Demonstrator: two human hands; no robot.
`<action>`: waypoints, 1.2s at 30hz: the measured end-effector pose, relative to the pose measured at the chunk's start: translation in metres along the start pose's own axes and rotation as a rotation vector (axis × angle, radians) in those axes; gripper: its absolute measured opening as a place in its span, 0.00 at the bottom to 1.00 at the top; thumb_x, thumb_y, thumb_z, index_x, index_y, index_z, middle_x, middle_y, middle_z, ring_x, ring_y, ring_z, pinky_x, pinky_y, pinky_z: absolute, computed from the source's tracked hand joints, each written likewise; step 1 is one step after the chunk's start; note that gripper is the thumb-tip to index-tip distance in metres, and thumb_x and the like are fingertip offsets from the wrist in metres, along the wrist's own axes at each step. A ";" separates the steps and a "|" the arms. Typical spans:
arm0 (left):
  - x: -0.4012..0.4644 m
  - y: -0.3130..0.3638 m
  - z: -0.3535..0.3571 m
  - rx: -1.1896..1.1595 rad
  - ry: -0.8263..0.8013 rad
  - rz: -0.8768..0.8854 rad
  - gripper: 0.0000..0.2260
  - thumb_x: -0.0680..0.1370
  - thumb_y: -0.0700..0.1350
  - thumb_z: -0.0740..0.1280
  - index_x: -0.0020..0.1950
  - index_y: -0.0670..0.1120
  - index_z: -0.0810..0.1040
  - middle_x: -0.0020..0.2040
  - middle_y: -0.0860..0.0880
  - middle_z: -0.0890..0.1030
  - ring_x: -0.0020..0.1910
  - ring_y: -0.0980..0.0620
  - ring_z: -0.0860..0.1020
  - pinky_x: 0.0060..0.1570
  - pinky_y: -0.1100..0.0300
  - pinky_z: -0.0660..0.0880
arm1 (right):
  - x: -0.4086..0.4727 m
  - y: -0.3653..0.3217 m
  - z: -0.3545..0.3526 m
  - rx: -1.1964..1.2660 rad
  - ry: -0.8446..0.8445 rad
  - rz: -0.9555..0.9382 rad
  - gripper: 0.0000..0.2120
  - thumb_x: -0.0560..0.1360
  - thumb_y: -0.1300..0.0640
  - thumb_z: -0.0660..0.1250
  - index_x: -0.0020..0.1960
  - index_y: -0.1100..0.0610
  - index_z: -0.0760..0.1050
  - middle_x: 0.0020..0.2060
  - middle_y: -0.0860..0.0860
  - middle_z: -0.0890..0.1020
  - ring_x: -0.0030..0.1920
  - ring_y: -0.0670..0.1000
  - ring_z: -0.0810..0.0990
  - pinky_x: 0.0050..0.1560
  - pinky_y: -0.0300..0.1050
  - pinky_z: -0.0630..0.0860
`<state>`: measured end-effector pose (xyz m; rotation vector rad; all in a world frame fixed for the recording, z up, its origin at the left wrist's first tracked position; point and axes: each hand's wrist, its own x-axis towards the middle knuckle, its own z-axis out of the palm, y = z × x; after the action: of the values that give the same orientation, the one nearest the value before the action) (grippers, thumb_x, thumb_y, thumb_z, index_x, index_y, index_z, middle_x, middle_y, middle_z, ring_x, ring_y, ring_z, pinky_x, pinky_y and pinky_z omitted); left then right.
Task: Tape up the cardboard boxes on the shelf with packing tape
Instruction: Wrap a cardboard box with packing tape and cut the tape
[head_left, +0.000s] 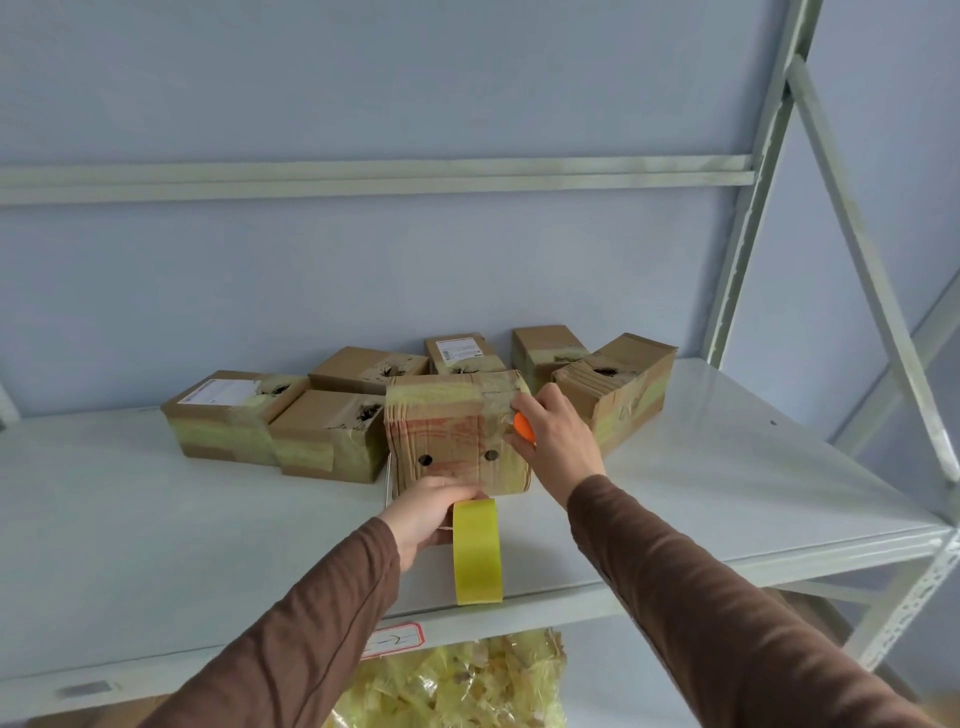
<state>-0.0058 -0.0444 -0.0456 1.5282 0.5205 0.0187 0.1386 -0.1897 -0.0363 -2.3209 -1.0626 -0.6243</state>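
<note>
A cardboard box (447, 436) with two round holes and faded red print stands upright near the middle of the grey shelf (727, 467), yellowish tape across its top. My left hand (431, 512) grips a roll of yellow packing tape (477, 551) at the box's lower front edge, the roll standing on edge. My right hand (558, 439) rests against the box's right side and holds a small orange tool (523, 427), mostly hidden by my fingers.
Several other brown boxes (332, 441), taped and some torn on top, sit behind and beside it. A tilted box (621, 389) lies to the right. Shelf uprights and a diagonal brace (872, 270) rise at right. A bag of yellow scraps (457, 680) lies on the shelf below.
</note>
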 end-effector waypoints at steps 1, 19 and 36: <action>-0.001 0.000 -0.001 0.001 -0.001 0.012 0.08 0.82 0.47 0.69 0.53 0.45 0.85 0.49 0.45 0.87 0.40 0.54 0.83 0.37 0.64 0.78 | 0.000 0.001 0.000 -0.020 -0.008 -0.003 0.16 0.76 0.49 0.74 0.58 0.54 0.73 0.50 0.50 0.69 0.50 0.53 0.74 0.38 0.44 0.74; -0.016 -0.002 -0.004 -0.047 -0.024 0.160 0.05 0.80 0.44 0.71 0.47 0.46 0.87 0.48 0.48 0.87 0.46 0.53 0.81 0.53 0.59 0.74 | -0.021 -0.017 -0.001 0.300 0.220 0.155 0.20 0.73 0.54 0.78 0.61 0.57 0.77 0.52 0.51 0.77 0.49 0.51 0.75 0.49 0.42 0.72; 0.037 0.134 -0.001 0.059 0.205 0.525 0.03 0.78 0.49 0.74 0.48 0.51 0.87 0.48 0.55 0.86 0.35 0.62 0.75 0.36 0.64 0.71 | -0.129 -0.071 -0.083 1.051 -0.265 0.280 0.17 0.80 0.43 0.67 0.69 0.33 0.75 0.44 0.37 0.73 0.41 0.40 0.69 0.48 0.32 0.71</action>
<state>0.0681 -0.0228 0.0702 1.6939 0.2678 0.5740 -0.0096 -0.2715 -0.0311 -1.5572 -0.8366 0.3245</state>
